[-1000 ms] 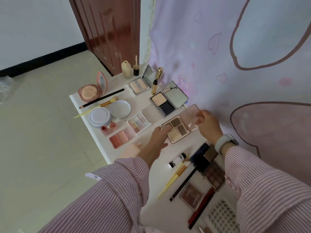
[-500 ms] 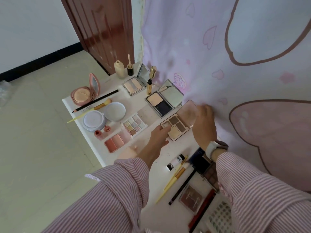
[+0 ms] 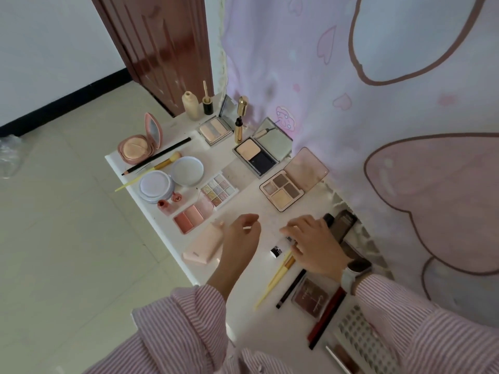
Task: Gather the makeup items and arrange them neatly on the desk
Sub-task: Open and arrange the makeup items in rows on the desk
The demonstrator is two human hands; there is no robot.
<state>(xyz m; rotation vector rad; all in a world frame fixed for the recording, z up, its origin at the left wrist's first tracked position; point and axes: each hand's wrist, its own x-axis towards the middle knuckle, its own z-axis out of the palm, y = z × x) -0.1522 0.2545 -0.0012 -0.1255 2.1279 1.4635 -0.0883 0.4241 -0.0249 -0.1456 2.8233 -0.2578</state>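
Both hands had left the four-pan palette [image 3: 293, 182], now lying open beyond them. Right hand [image 3: 314, 245] gripped a small tube [image 3: 282, 245]; left hand [image 3: 243, 230] hung loosely curled, empty. Far items arranged; brushes [image 3: 275, 279] and pencils under the right wrist remained.

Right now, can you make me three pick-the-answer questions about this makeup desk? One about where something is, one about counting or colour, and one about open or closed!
1. Where is the four-pan palette?
A. In the person's hands
B. Lying on the desk by the curtain
C. On the floor

2. How many colour squares does that palette hold?
A. Two
B. Four
C. Nine

3. How is the pink round compact?
A. Open, mirror up
B. Shut flat
C. Upside down

Answers: 1 B, it rests on the desk and both hands are off it. 2 B, four pans show. 3 A, its lid stands raised.
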